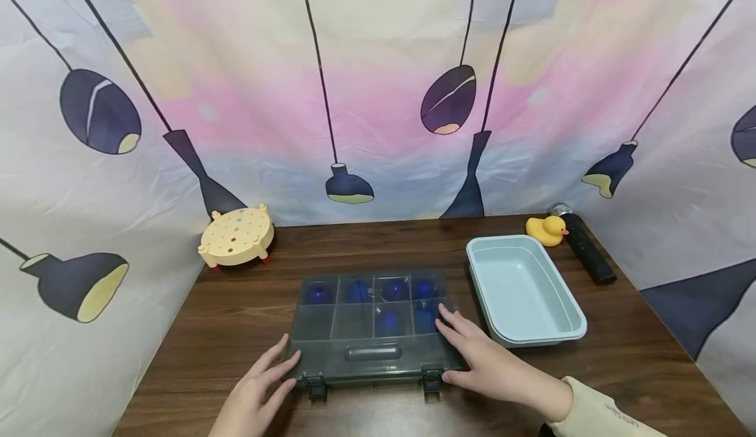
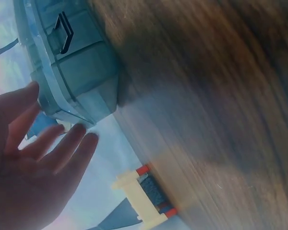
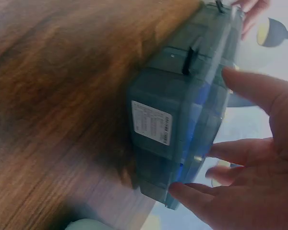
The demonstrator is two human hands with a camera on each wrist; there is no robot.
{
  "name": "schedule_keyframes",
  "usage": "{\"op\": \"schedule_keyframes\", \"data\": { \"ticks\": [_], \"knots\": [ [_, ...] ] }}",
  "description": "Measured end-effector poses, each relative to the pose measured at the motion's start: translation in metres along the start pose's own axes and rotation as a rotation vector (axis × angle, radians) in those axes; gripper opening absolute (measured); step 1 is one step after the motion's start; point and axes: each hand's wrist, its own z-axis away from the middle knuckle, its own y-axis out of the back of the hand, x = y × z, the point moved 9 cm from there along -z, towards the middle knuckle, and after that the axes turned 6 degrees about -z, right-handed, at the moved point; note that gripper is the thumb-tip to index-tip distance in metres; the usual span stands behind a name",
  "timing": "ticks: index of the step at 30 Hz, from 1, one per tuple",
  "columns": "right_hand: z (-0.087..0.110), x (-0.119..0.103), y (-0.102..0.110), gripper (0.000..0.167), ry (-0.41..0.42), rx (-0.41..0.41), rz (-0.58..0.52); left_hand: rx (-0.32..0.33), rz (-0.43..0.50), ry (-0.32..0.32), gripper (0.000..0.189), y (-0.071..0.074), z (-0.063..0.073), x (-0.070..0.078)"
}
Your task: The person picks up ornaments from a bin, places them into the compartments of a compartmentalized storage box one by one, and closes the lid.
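A translucent grey compartment box [image 1: 372, 322] lies on the wooden table with its lid down. Dark blue round things [image 1: 390, 322] show through several of its compartments, while two front-row compartments on the left look bare. Two dark latches [image 1: 317, 386] sit along its near edge. My left hand [image 1: 254, 391] is at the box's left side, fingers extended and fingertips right at the lid's edge. Over the right edge reaches my right hand [image 1: 484, 358], its fingers spread and fingertips on the lid's corner area. In the right wrist view a white label [image 3: 152, 122] marks the box's side.
To the right stands a light blue tray [image 1: 528, 292]. Behind it are a yellow rubber duck [image 1: 546, 230] and a black cylinder with a silvery end [image 1: 587, 247]. A cream stool-like toy with red feet [image 1: 237, 235] stands at the back left. Patterned cloth [image 1: 390, 96] hangs behind the table.
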Motion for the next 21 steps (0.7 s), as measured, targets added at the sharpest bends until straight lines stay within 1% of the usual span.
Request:
{"op": "schedule_keyframes", "data": {
  "ticks": [2,5,8,10,12,14,16,18,21],
  "knots": [
    [0.001,-0.002,-0.002,0.079,0.016,0.010,0.035,0.053,-0.028,-0.035,0.036,0.003,0.001,0.004],
    [0.001,-0.002,-0.004,0.079,0.017,0.014,0.049,0.085,-0.032,-0.043,0.035,0.003,0.002,0.005],
    [0.001,-0.001,-0.007,0.078,-0.002,0.003,0.028,0.101,-0.027,-0.045,0.037,0.001,0.004,0.004],
    [0.001,0.001,-0.008,0.079,-0.024,-0.001,0.003,0.129,-0.022,-0.060,0.039,0.002,0.005,0.005],
    [0.000,0.005,-0.007,0.079,-0.049,0.015,-0.020,0.154,-0.013,-0.072,0.040,0.002,0.006,0.005],
    [-0.001,0.008,-0.005,0.080,-0.074,0.051,-0.043,0.170,0.006,-0.075,0.041,0.001,0.004,0.005],
    [-0.003,0.012,-0.002,0.080,-0.098,0.096,-0.068,0.166,0.025,-0.058,0.041,0.000,0.002,0.004],
    [-0.006,0.016,0.000,0.081,-0.112,0.140,-0.082,0.147,0.041,-0.029,0.042,-0.003,-0.002,0.002],
    [-0.009,0.020,0.003,0.083,-0.123,0.188,-0.096,0.099,0.060,0.023,0.043,-0.008,-0.007,-0.001]
  ]
}}
